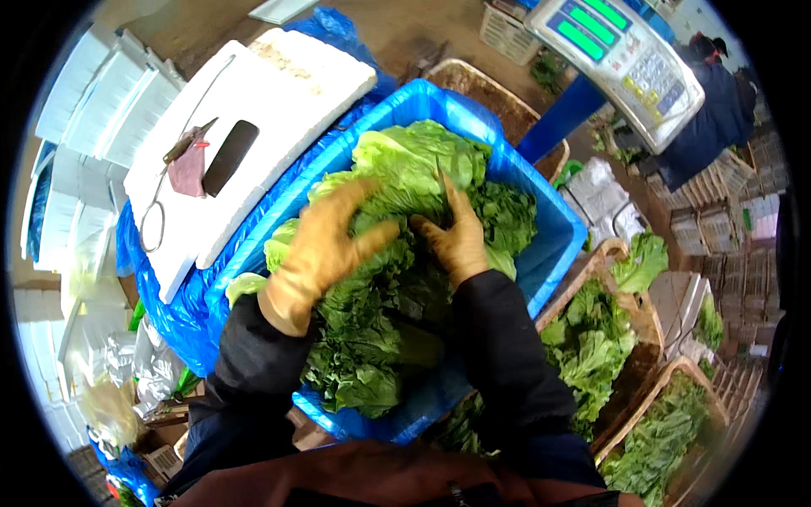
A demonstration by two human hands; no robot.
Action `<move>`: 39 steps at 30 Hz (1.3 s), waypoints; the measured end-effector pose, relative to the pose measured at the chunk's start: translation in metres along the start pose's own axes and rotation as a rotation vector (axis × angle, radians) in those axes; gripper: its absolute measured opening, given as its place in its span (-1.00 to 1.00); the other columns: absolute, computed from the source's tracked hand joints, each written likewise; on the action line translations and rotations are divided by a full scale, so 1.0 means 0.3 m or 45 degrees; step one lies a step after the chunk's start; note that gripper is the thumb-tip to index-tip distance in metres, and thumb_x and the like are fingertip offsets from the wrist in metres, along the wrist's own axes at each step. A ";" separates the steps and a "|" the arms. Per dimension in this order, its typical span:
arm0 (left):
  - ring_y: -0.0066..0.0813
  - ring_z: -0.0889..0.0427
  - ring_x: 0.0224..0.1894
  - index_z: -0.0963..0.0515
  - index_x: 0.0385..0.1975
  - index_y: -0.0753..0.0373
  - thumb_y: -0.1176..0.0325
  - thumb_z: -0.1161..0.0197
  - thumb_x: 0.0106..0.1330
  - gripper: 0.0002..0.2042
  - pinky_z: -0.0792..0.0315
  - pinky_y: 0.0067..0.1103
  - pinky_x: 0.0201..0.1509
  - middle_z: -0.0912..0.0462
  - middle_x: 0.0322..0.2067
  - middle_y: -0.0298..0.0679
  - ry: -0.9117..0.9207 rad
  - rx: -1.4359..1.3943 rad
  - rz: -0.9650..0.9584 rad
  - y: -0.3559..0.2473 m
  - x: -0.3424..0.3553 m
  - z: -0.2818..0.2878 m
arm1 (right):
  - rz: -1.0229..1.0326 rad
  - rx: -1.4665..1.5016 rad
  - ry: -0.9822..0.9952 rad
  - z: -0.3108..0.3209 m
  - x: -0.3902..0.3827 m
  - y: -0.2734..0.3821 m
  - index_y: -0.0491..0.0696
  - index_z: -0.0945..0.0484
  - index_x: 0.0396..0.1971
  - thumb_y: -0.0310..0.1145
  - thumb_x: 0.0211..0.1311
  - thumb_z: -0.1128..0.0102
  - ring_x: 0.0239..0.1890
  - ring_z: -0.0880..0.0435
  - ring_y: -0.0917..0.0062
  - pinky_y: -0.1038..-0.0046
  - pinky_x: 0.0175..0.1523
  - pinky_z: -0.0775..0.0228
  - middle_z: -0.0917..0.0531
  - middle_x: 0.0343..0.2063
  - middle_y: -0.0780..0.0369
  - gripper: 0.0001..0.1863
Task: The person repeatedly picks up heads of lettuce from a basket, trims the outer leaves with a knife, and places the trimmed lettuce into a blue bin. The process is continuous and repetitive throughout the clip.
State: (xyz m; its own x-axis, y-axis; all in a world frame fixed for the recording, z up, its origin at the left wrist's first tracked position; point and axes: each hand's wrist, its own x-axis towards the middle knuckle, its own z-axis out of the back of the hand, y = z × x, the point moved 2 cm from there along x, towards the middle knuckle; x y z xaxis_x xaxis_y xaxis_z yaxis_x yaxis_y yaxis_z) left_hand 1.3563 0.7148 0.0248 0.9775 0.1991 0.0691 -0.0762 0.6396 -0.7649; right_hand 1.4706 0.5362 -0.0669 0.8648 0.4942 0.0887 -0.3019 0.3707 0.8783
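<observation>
Both my hands wear yellow-tan gloves and are over a blue bin [557, 224] heaped with leafy green lettuce [422, 156]. My left hand [325, 249] lies on the left side of the heap, its fingers spread and slightly blurred. On the right side, my right hand [456, 237] rests against the leaves with its index finger and thumb apart; its other fingers are partly hidden. Pale light-green leaves lie at the far side of the bin, while darker heads [363, 363] fill the near side. Neither hand clearly grips a head.
A white foam board [279, 110] left of the bin carries a dark phone [231, 159], pruning shears [190, 142] and a wire loop. A scale display [621, 63] stands far right. Crates of greens [591, 338] line the right side. Another person [705, 110] bends at the far right.
</observation>
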 end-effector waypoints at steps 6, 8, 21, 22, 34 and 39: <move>-0.02 -0.22 0.44 -0.21 0.44 -0.08 0.19 -0.50 0.02 -0.10 -0.17 -0.06 0.41 -0.19 0.44 -0.10 -0.088 0.937 -0.160 0.147 0.131 -0.301 | -0.366 0.633 0.030 0.164 -0.314 0.080 -0.06 -0.29 0.36 -0.25 0.18 -0.43 0.04 -0.55 0.35 0.34 0.09 -0.40 -0.52 0.17 0.08 -0.23; -0.06 -0.25 0.43 -0.29 0.40 -0.05 0.34 -0.44 0.09 -0.21 -0.23 -0.25 0.42 -0.23 0.42 -0.05 -0.179 0.778 -0.292 0.148 0.115 -0.252 | -1.085 0.829 0.327 0.230 -0.569 0.209 -0.12 -0.46 0.20 -0.15 0.21 -0.39 -0.50 -0.62 0.58 0.48 -0.42 -0.46 -0.68 -0.24 0.22 -0.38; -0.11 -0.55 0.17 -0.51 0.15 0.32 0.46 -0.35 0.18 -0.52 -0.39 -0.31 0.27 -0.58 0.11 0.00 0.328 -0.019 -0.533 -0.495 -0.548 -0.646 | -0.817 -0.532 -0.514 1.183 -1.187 -0.162 0.00 -0.48 0.21 -0.17 0.17 -0.30 0.06 -0.65 0.15 0.27 0.18 -0.46 -0.62 0.08 0.00 -0.42; -0.09 -0.57 0.13 -0.52 0.12 0.30 0.47 -0.37 0.14 -0.52 -0.41 -0.31 0.25 -0.59 0.08 -0.03 0.514 -0.302 -0.466 -0.542 -0.647 -0.722 | -0.698 -0.577 -0.445 1.212 -1.099 -0.267 0.00 -0.43 0.26 -0.11 0.16 -0.32 0.10 -0.62 0.13 0.26 0.21 -0.43 -0.60 0.11 -0.02 -0.34; -0.14 -0.64 0.08 -0.54 0.11 0.34 0.40 -0.46 0.12 -0.49 -0.47 -0.39 0.19 -0.65 0.02 -0.02 0.958 -0.244 -0.237 -0.642 -0.828 -0.823 | -0.318 0.039 -0.790 1.243 -1.285 -0.176 -0.21 -0.57 0.00 -0.47 -0.02 -0.51 -0.07 -0.69 0.37 0.40 0.06 -0.53 -0.69 -0.07 0.09 -0.48; -0.21 -0.48 0.24 -0.22 0.39 0.31 0.35 -0.60 -0.05 -0.07 -0.42 -0.38 0.26 -0.36 0.31 0.02 0.909 -1.089 0.020 -0.666 -0.779 -0.953 | -0.698 1.350 -0.956 1.052 -1.518 -0.041 -0.16 -0.48 0.08 -0.33 0.30 -0.25 -0.18 -0.71 0.44 0.36 -0.02 -0.61 -0.69 -0.15 0.15 -0.60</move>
State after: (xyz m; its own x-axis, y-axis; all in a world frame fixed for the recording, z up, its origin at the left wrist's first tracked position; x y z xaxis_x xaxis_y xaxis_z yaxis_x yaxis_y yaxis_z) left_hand 1.1991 0.3281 -0.0216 0.8872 -0.4460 -0.1180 -0.1977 -0.1363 -0.9708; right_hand 1.2070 0.0585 0.0302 0.8789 -0.1733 -0.4444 0.2881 -0.5497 0.7841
